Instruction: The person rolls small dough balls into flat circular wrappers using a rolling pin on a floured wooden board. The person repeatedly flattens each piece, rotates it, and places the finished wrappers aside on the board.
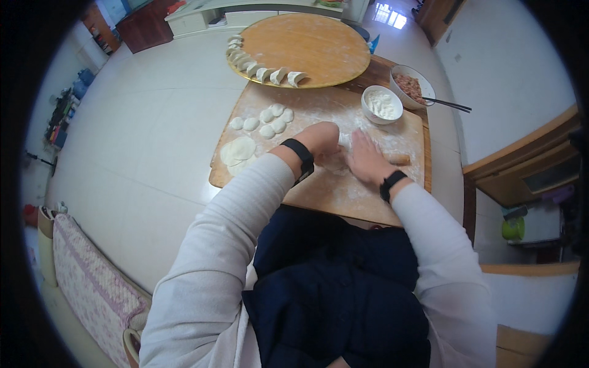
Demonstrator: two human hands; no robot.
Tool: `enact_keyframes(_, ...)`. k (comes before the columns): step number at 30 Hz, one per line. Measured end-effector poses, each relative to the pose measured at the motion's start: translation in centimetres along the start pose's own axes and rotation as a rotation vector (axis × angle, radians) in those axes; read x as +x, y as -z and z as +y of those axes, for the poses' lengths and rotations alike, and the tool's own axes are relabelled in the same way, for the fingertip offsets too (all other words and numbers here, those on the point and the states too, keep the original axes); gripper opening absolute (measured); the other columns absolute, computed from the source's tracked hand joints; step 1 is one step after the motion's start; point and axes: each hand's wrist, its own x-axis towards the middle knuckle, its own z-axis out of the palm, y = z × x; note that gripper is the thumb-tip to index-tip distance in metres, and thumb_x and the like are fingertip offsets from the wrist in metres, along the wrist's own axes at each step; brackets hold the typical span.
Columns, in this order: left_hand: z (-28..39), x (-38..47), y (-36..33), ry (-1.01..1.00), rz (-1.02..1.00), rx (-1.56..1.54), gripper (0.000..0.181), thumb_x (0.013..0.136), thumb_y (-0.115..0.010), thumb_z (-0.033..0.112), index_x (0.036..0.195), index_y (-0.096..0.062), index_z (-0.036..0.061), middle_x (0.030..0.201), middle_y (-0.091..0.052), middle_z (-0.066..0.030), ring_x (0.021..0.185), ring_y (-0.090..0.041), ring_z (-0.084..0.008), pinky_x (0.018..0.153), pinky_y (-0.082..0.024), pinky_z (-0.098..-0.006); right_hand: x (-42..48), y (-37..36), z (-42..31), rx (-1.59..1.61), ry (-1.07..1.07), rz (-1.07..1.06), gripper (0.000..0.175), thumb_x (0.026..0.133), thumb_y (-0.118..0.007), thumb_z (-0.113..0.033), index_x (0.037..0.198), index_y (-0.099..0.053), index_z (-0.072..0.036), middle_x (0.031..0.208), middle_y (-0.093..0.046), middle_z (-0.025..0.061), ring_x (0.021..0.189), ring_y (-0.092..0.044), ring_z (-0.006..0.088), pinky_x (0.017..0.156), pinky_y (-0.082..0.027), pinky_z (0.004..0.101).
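My left hand (322,140) is bent over at the wrist, its fingers at the edge of a thin dough wrapper (337,166); most of the fingers are hidden. Under my right palm lies a wooden rolling pin (398,159), one end showing to the right. My right hand (367,156) is laid flat along it with fingers stretched forward. Both rest over a floured wooden board (349,202). Rolled wrappers (238,152) overlap at the board's left side. Behind them sit several small flattened dough pieces (267,132).
Past the board, a round wooden tray (303,46) carries a curved row of folded dumplings (278,76) along its near left rim. A white bowl of flour (382,105) stands at the board's back right. Beside it, chopsticks (448,104) jut from a bowl of meat filling (409,87).
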Motion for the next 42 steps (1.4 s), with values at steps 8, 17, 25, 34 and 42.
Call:
enact_keyframes(8,-2.1,0.0,-1.7,0.038,0.174,0.018,0.021,0.075,-0.061,0.019,0.080,-0.071,0.0024,0.081,-0.065,-0.0229,0.075,-0.063,-0.0383,0.070,-0.051,-0.0430,-4.1,-0.3,0.4,0.050,0.096,-0.075,0.078,0.089,-0.055,-0.034,0.143,-0.017,0.008,0.150,-0.016,0.0275,0.141,-0.013,0.0389,0.115,-0.013,0.0461)
enact_keyframes(17,-7.6,-7.4,3.8,0.306,0.006,-0.109,0.024,0.076,-0.065,0.020,0.075,-0.070,-0.0040,0.065,-0.067,-0.0131,0.059,-0.066,-0.0221,0.060,-0.052,-0.0332,-5.1,-0.2,1.3,0.048,0.032,-0.112,0.073,0.089,-0.056,-0.023,0.143,-0.017,0.008,0.151,-0.016,0.0269,0.141,-0.014,0.0378,0.115,-0.016,0.0437)
enact_keyframes(25,-8.9,-12.6,5.8,0.500,-0.041,-0.074,0.034,0.075,-0.070,0.027,0.084,-0.067,-0.0058,0.080,-0.067,-0.0215,0.074,-0.066,-0.0309,0.068,-0.051,-0.0376,-4.4,-0.1,0.4,0.029,0.002,-0.092,0.073,0.089,-0.058,-0.026,0.143,-0.020,0.006,0.152,-0.015,0.0235,0.142,-0.014,0.0364,0.115,-0.016,0.0467)
enact_keyframes(34,-9.5,-10.6,3.6,0.433,0.378,-0.063,0.034,0.072,-0.070,0.028,0.086,-0.068,-0.0034,0.083,-0.067,-0.0223,0.079,-0.065,-0.0330,0.072,-0.050,-0.0391,-4.8,-0.6,1.2,0.029,0.063,-0.074,0.058,0.091,-0.054,-0.018,0.141,-0.031,0.001,0.151,-0.019,0.0227,0.141,-0.017,0.0365,0.114,-0.017,0.0479)
enact_keyframes(42,-8.7,-9.6,4.7,0.443,0.447,-0.162,0.033,0.069,-0.074,0.022,0.091,-0.066,-0.0020,0.083,-0.068,-0.0190,0.077,-0.066,-0.0289,0.071,-0.051,-0.0374,-5.3,-0.7,2.3,0.065,0.163,-0.010,0.051,0.090,-0.054,-0.010,0.137,-0.038,0.000,0.149,-0.026,0.0225,0.139,-0.021,0.0367,0.113,-0.020,0.0431)
